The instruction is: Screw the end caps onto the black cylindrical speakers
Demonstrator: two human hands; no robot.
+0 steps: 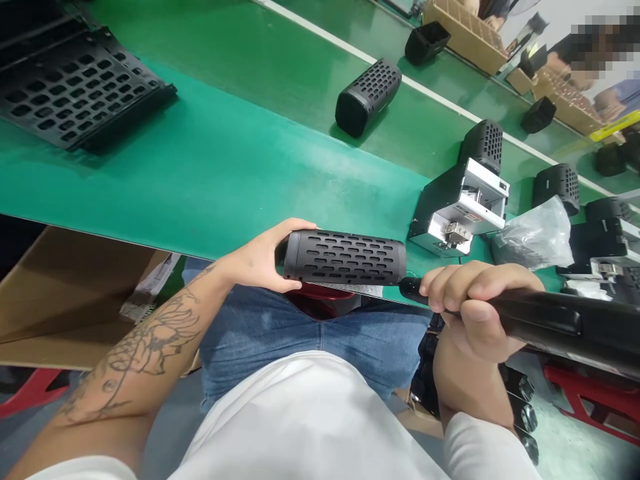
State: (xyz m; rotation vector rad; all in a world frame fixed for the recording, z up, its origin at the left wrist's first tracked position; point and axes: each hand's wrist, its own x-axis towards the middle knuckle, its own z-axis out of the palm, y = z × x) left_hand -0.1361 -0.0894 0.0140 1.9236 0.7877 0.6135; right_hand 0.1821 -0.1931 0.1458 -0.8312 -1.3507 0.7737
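A black slotted tray (75, 87) lies at the upper left of the frame on the green counter (225, 153). Below it, under the counter edge, sits a brown box (65, 293).

At centre, the left hand (260, 260) cups the left end of a black perforated speaker (345, 257), thumb on top and fingers curled underneath. The speaker lies level, just above the counter's near edge and over the person's lap. At its right end, the tip of a black tool (540, 320) meets it. The right hand (475, 307) is wrapped tight around that tool, fingers closed over the barrel.

Beyond the speaker, a second speaker (367, 97) lies alone at upper centre, well apart. Right of centre, a grey-and-white machine (460, 207) stands on the counter, near the tool's tip, with a clear bag (535, 237) just beside it. More black housings (557, 187) crowd the right edge. At the upper right, cardboard trays (465, 30) line the far side, where another person's figure is blurred.
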